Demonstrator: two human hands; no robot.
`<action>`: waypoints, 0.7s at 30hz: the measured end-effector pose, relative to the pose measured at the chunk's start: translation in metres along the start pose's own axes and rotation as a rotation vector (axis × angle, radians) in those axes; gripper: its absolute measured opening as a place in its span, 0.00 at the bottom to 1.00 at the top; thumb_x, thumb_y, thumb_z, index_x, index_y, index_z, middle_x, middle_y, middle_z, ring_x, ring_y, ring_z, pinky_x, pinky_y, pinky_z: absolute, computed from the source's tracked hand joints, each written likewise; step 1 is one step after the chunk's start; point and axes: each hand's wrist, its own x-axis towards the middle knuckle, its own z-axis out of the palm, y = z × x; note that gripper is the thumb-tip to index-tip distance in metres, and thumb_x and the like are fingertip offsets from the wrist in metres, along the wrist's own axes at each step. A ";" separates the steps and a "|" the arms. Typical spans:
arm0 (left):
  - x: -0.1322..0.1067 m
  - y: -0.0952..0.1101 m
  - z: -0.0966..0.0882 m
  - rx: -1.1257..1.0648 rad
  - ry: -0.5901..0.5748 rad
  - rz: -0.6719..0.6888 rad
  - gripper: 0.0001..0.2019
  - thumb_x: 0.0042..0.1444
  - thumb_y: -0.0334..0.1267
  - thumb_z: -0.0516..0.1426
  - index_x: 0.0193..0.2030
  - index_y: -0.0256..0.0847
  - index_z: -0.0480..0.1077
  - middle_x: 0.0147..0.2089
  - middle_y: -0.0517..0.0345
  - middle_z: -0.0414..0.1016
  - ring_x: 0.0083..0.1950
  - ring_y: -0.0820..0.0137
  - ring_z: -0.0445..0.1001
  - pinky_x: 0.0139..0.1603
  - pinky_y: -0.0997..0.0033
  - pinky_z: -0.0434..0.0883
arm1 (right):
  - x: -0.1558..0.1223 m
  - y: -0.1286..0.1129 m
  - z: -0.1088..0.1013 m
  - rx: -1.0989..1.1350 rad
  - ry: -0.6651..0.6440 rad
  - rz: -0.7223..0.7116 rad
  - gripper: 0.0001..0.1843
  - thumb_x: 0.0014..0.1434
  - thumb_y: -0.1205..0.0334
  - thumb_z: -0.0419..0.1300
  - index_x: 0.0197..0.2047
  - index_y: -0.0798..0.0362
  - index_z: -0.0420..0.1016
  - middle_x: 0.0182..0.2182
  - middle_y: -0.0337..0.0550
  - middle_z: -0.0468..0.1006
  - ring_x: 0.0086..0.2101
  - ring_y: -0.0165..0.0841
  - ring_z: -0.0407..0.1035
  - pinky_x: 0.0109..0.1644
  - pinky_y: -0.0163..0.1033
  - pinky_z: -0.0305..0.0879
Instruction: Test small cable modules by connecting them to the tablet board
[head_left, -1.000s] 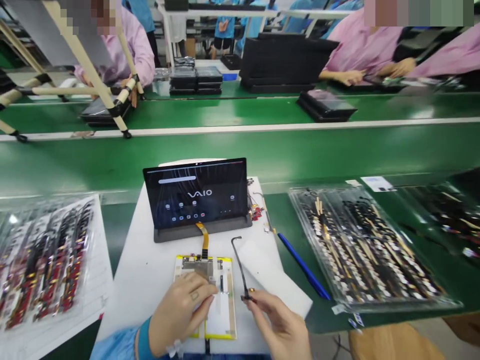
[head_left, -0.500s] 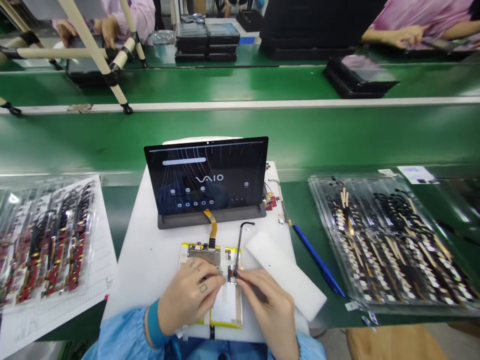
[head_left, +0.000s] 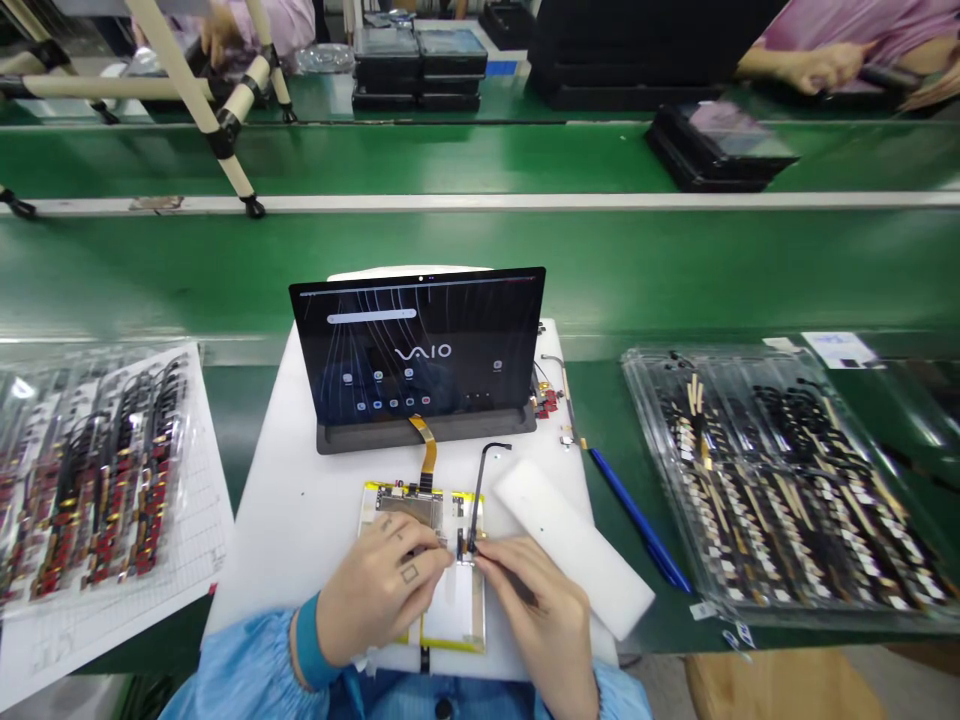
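Observation:
A circuit board [head_left: 409,508] and a white battery pack with yellow edges [head_left: 454,615] lie on a white pad [head_left: 270,540]. An orange flex cable [head_left: 429,450] links the board to a lit tablet screen [head_left: 420,350] propped upright behind it. My left hand [head_left: 386,590] is closed in a pinch at a small connector area on the board's right; whatever its fingertips hold is hidden. Facing it, my right hand [head_left: 544,605] pinches the lower end of a thin black cable [head_left: 478,490], whose bent upper end rests on the pad.
Right of the pad lie a white foam block [head_left: 574,550], a blue pen [head_left: 637,520] and a clear tray [head_left: 787,480] of cable parts. Another parts tray [head_left: 112,490] sits on paper at left. Beyond the green conveyor, co-workers' hands [head_left: 825,68] and stacked black trays [head_left: 420,65] appear.
The camera view has shifted slightly. Both my hands keep the same grip and place over the board. The co-workers' hands across the line have moved.

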 end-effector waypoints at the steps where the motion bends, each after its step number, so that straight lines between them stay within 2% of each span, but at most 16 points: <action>1: 0.000 0.000 0.000 0.005 -0.002 0.000 0.10 0.59 0.26 0.46 0.40 0.37 0.68 0.32 0.53 0.71 0.33 0.68 0.67 0.33 0.68 0.67 | 0.000 0.000 0.000 0.000 0.004 -0.004 0.06 0.58 0.69 0.57 0.37 0.50 0.72 0.30 0.38 0.76 0.31 0.29 0.70 0.33 0.32 0.70; 9: 0.002 0.001 0.000 0.100 -0.055 0.056 0.14 0.56 0.26 0.48 0.48 0.39 0.65 0.35 0.53 0.71 0.34 0.66 0.68 0.32 0.66 0.68 | 0.000 0.003 0.001 0.022 -0.010 -0.005 0.08 0.57 0.71 0.57 0.38 0.50 0.73 0.31 0.38 0.76 0.31 0.29 0.70 0.34 0.31 0.70; 21: 0.003 0.002 0.002 0.180 -0.036 0.082 0.15 0.54 0.23 0.49 0.47 0.37 0.66 0.34 0.53 0.69 0.33 0.65 0.67 0.31 0.65 0.69 | 0.003 0.001 0.001 0.027 0.001 -0.002 0.07 0.57 0.70 0.57 0.37 0.49 0.73 0.30 0.37 0.76 0.31 0.28 0.70 0.33 0.30 0.70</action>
